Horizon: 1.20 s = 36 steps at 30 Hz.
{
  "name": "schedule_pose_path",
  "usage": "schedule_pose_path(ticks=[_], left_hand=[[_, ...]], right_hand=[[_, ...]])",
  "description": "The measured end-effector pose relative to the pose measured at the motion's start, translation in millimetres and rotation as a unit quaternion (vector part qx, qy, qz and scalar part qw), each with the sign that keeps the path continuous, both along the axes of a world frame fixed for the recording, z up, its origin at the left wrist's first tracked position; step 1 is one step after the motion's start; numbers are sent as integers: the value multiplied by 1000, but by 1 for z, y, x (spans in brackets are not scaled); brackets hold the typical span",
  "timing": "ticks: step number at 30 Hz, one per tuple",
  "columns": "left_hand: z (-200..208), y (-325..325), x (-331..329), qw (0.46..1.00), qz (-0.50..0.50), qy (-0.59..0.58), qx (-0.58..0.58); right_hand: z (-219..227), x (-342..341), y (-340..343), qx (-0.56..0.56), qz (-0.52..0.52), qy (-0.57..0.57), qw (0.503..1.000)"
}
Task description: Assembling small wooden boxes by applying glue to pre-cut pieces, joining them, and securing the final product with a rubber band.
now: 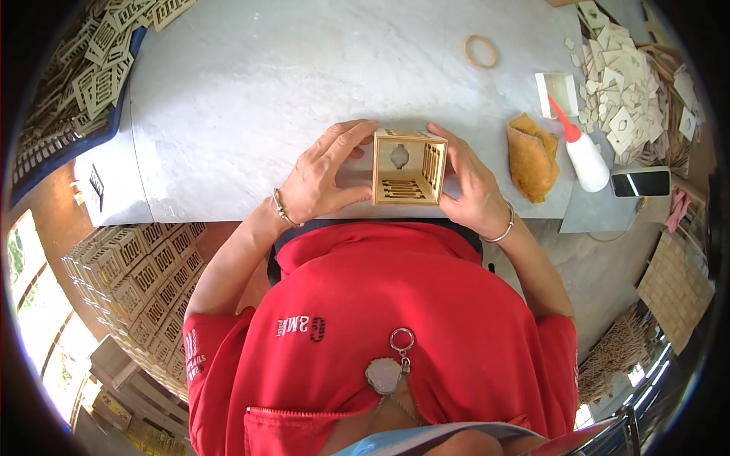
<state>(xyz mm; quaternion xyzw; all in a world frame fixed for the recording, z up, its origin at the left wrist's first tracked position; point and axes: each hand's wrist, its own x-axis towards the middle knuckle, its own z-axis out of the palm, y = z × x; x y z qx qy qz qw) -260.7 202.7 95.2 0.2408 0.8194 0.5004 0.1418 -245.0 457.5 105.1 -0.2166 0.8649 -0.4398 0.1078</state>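
A small open-topped wooden box with slotted cut-outs in its walls and a rounded hole in one panel stands at the near edge of the table, its open side facing up toward me. My left hand curves round its left side, with thumb and fingertips at the box's corners. On the opposite side my right hand closes against the right wall, its fingers partly hidden behind the box. Both wrists wear metal bangles.
A white glue bottle with a red nozzle, a yellow-brown cloth, a small white tray and a phone lie right. Wooden offcuts heap behind. Far left, a blue crate holds slotted panels; finished-looking boxes stack below.
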Motion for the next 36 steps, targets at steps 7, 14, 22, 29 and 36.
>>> schedule_pose_path(ticks=[7,14,22,29,36], left_hand=[[-5,-3,-3,996,-16,81,-22],[-4,-3,-12,989,-9,147,1],[-10,-8,-28,989,-33,132,-54],[24,-31,-31,994,10,72,-75],[76,1,-61,985,110,132,27]], right_hand=[[-4,-2,2,-3,3,7,1000],[-1,-12,2,-30,10,47,998],[-4,-30,3,-19,41,40,998],[-4,-86,38,164,-60,227,958],[28,-99,23,23,-88,231,969]])
